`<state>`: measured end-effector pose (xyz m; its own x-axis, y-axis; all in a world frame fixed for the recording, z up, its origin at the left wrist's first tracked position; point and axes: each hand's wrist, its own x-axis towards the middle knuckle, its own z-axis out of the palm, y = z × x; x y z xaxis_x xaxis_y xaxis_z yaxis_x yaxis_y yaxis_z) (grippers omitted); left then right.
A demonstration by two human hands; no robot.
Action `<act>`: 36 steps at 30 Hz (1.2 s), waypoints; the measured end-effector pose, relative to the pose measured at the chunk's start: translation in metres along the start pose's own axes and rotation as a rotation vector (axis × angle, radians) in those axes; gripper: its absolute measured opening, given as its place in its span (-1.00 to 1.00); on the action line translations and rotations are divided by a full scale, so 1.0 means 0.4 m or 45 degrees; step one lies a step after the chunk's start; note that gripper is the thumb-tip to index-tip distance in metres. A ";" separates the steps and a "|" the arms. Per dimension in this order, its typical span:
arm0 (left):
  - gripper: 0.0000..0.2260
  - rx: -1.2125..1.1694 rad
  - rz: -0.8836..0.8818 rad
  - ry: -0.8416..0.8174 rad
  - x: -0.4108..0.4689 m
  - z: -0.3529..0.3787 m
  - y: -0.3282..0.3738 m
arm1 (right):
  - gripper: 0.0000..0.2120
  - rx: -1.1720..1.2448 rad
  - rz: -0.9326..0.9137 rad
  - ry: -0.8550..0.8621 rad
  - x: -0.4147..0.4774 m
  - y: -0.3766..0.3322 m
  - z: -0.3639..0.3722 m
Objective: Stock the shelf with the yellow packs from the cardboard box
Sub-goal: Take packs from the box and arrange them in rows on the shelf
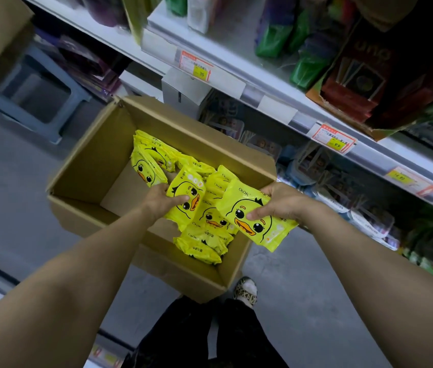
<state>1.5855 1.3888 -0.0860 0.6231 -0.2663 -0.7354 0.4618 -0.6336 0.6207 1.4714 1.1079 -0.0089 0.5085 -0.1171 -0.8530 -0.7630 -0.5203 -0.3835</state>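
Note:
An open cardboard box (85, 160) stands on the floor below me with several yellow duck-print packs (151, 160) lying inside. My left hand (160, 199) is down in the box, fingers closed on one yellow pack (186, 193). My right hand (281, 201) grips another yellow pack (256, 221), lifted over the box's right rim. The white shelf (271, 100) rises just behind and to the right of the box.
Green bags (303, 49) and a dark red display carton (364, 83) fill the upper shelf; price tags (333, 139) line its edge. Lower shelves hold packaged goods. A grey plastic stool (37, 102) stands at left. My legs and a patterned slipper (246, 290) are beside the box.

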 end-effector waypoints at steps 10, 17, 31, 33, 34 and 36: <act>-0.70 -0.018 0.067 0.013 -0.047 0.028 0.032 | 0.06 0.179 0.005 0.114 -0.015 0.067 0.006; -0.56 0.065 0.142 0.035 -0.111 0.060 0.104 | -0.54 0.270 -0.051 0.131 -0.065 0.136 0.000; -0.60 0.312 0.499 -0.103 -0.452 0.366 0.501 | -0.61 0.010 -0.334 0.422 -0.558 0.398 -0.303; -0.75 0.406 0.607 -0.104 -0.521 0.425 0.582 | -0.71 -0.030 -0.369 0.505 -0.651 0.458 -0.362; -0.79 0.444 0.666 -0.099 -0.552 0.453 0.620 | -0.74 -0.047 -0.380 0.545 -0.695 0.492 -0.390; -0.76 0.476 0.766 -0.077 -0.612 0.507 0.693 | -0.73 -0.031 -0.407 0.636 -0.782 0.549 -0.442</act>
<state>1.4330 1.1310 0.2108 0.6610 -0.6810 -0.3152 -0.2056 -0.5683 0.7967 1.2151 0.8807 0.2363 0.8422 -0.3321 -0.4246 -0.5348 -0.6140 -0.5806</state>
